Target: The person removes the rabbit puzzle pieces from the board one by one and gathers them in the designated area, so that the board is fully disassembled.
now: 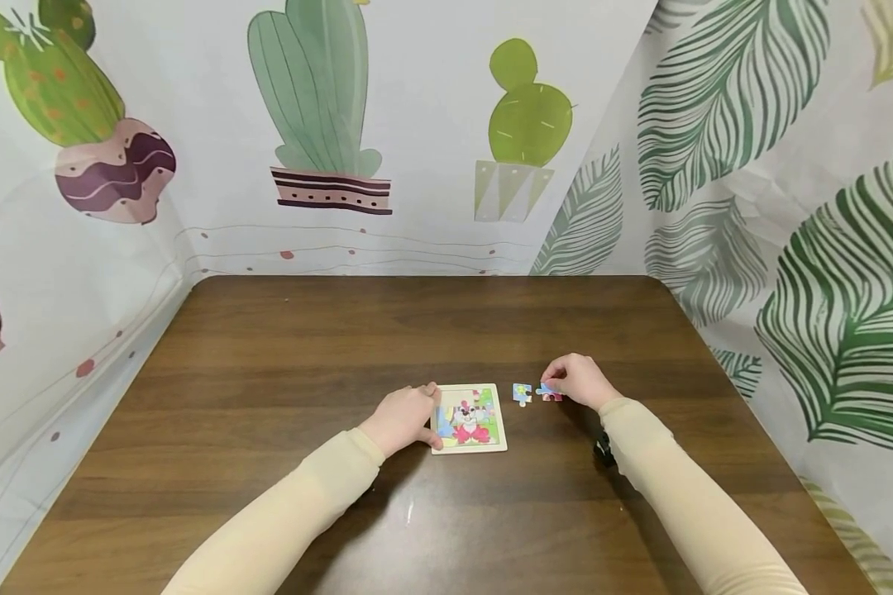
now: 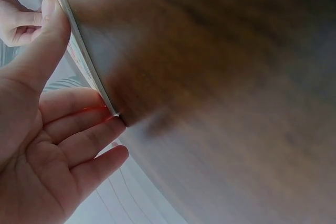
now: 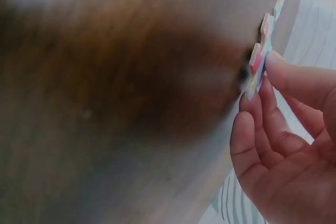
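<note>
In the head view, a square jigsaw puzzle board point(image 1: 470, 449) with a pale rim lies on the table, partly filled with a cartoon animal picture. My left hand point(image 1: 402, 420) grips its left side, thumb at the near corner and fingers at the far one. The left wrist view shows the thumb on the board's rim point(image 2: 86, 56). To the right of the board, my right hand point(image 1: 576, 380) pinches a blue and pink puzzle piece point(image 1: 551, 397), also visible edge-on in the right wrist view. A blue puzzle piece point(image 1: 522, 391) with a yellow spot lies between that piece and the board.
The brown wooden table point(image 1: 327, 330) spreads around the board, its far edge against a printed cloth backdrop point(image 1: 432, 149). A small black object point(image 1: 604, 450) shows at the right wrist.
</note>
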`<state>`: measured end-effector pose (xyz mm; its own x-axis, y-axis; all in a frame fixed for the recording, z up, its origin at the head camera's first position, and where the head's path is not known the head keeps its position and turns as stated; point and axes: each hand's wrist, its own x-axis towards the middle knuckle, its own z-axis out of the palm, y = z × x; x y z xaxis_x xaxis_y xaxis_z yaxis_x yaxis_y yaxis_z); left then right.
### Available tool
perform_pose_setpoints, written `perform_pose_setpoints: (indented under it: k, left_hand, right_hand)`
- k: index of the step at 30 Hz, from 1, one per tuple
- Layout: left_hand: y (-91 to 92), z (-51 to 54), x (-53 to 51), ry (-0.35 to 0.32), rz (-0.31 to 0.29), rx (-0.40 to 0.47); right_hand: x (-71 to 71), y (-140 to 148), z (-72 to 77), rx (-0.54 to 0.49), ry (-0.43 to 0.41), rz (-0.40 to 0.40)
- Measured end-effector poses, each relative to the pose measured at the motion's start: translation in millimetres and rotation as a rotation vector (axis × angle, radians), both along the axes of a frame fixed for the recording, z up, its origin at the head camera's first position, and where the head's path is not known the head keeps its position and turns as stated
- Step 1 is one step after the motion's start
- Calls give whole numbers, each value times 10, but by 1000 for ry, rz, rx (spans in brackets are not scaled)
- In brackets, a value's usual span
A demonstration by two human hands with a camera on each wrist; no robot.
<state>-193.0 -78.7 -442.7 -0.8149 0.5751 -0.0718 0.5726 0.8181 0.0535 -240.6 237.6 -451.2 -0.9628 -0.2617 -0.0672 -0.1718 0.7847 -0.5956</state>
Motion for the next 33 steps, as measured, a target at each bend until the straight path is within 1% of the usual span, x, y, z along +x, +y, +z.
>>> perform_pose_setpoints:
  k: [4,9,13,16,20,22,25,29,33]
  left_hand:
    - [1,4,-3,-8,2,-3]
    - [6,2,1,-6,6,-10]
    - [8,7,5,3,1,-9]
    - [7,13,5,7,-2,-7]
    - [4,22,-2,4,-3,-4]
    - [3,19,-10,1,-3,-6]
    - [5,9,-22,-3,-4,-9]
    - [7,-5,-28,-1,-7,-15]
    - [0,-15,-19,-1,-4,-19]
  right_hand:
    - [-2,3,-20,-4,4,-2]
    - [-7,0,-20,14,41,5]
    - [-10,-52,-8,54,119,12]
    - [-7,-146,10,77,185,38]
    - [8,-325,46,56,236,91]
    - [21,-426,61,33,238,119]
    - [44,-573,82,17,219,160]
    - [68,-736,92,56,195,215]
    - [84,-859,81,95,193,304]
